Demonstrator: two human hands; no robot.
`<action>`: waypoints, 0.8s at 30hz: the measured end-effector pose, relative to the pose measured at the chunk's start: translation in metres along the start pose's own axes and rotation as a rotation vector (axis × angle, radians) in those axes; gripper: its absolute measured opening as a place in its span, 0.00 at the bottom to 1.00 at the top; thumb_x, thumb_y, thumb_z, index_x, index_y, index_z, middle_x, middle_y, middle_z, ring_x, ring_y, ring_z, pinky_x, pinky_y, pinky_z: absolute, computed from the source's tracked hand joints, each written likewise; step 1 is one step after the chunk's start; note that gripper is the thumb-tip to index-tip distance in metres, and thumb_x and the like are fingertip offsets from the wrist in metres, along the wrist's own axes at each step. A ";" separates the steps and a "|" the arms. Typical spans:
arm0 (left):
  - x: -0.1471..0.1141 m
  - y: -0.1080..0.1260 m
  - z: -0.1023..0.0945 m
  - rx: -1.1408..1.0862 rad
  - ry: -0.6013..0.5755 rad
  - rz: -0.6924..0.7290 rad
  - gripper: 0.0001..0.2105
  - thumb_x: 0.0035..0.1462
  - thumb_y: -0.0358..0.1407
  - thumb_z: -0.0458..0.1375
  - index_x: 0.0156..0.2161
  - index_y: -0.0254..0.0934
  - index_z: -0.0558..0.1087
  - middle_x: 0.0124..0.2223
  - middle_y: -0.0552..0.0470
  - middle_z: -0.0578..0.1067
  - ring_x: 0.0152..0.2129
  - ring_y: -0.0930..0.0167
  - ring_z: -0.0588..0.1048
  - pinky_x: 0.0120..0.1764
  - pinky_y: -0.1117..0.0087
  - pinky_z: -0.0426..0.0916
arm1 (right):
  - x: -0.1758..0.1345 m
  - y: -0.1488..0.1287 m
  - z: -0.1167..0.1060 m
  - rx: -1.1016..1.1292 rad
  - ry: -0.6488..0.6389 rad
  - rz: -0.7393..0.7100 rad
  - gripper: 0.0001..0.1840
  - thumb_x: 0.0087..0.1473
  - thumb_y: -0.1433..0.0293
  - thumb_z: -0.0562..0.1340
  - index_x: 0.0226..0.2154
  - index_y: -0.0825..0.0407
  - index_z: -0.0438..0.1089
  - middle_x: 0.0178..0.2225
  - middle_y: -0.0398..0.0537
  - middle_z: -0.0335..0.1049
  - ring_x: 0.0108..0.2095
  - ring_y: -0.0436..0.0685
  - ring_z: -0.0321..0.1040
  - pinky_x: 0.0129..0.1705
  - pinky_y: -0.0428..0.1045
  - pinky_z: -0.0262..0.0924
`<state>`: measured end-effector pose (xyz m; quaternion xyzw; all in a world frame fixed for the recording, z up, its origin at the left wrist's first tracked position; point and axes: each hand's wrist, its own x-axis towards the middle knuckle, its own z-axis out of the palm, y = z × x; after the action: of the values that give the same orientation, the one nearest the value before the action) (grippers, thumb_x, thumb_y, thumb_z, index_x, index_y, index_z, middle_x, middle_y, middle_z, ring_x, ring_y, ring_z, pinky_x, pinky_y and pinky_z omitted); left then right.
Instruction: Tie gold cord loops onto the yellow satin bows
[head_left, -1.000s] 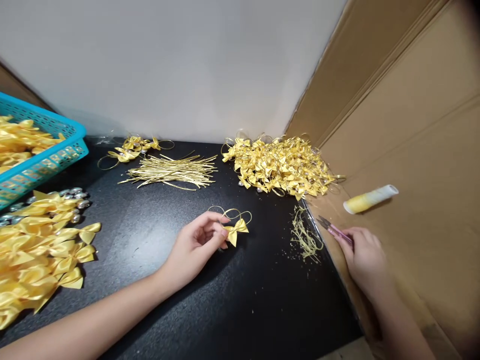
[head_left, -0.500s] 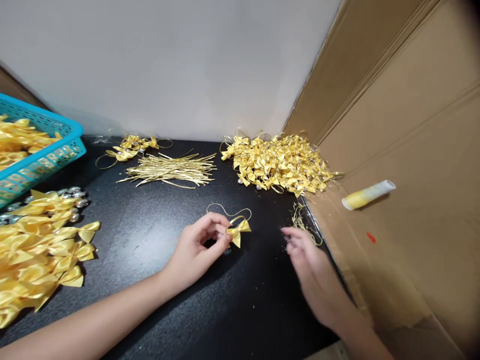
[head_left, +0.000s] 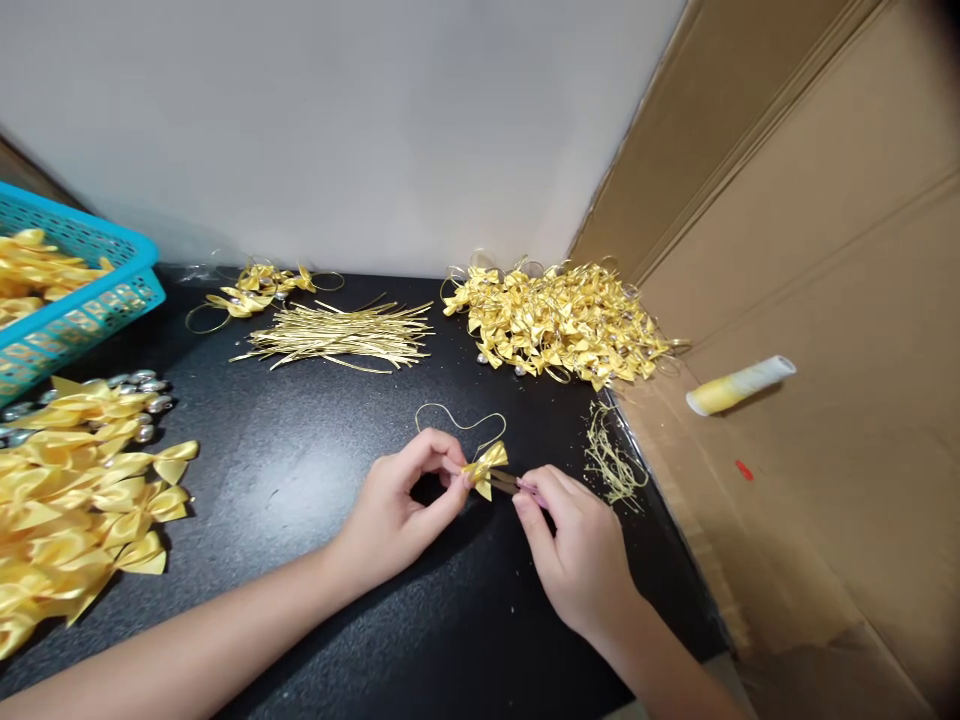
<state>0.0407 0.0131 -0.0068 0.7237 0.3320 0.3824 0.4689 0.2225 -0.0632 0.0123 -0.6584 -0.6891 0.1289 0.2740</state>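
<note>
My left hand [head_left: 409,500] pinches a yellow satin bow [head_left: 487,468] between thumb and fingers. A thin gold cord [head_left: 461,424] loops out from the bow onto the black table behind it. Closed around small pink-handled scissors [head_left: 510,483], my right hand [head_left: 574,540] holds their narrow metal tips against the bow's right side. The exact spot where the tips meet the bow is too small to make out. Cut gold thread ends [head_left: 613,460] lie on the table just beyond my right hand.
A heap of corded bows [head_left: 562,325] sits back right, gold cord lengths [head_left: 341,335] back centre. Loose bows [head_left: 82,500], silver beads [head_left: 150,390] and a turquoise basket [head_left: 82,310] stand left. Cardboard [head_left: 795,250] bounds the right, with a paper tube [head_left: 741,385] lying there.
My right hand has come left from beside the thread ends to the bow, and the scissors' tips now show at it. My left hand keeps its pinch on the bow.
</note>
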 end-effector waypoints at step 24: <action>-0.001 0.003 -0.003 0.129 -0.027 0.059 0.05 0.59 0.28 0.55 0.34 0.39 0.63 0.28 0.59 0.71 0.24 0.78 0.71 0.29 0.79 0.65 | 0.004 -0.002 0.002 -0.087 0.021 0.005 0.14 0.62 0.67 0.53 0.26 0.51 0.66 0.26 0.43 0.69 0.28 0.52 0.65 0.31 0.46 0.50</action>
<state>0.0384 0.0125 -0.0039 0.7668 0.3282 0.3641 0.4144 0.2193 -0.0595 0.0126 -0.6728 -0.6894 0.0927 0.2519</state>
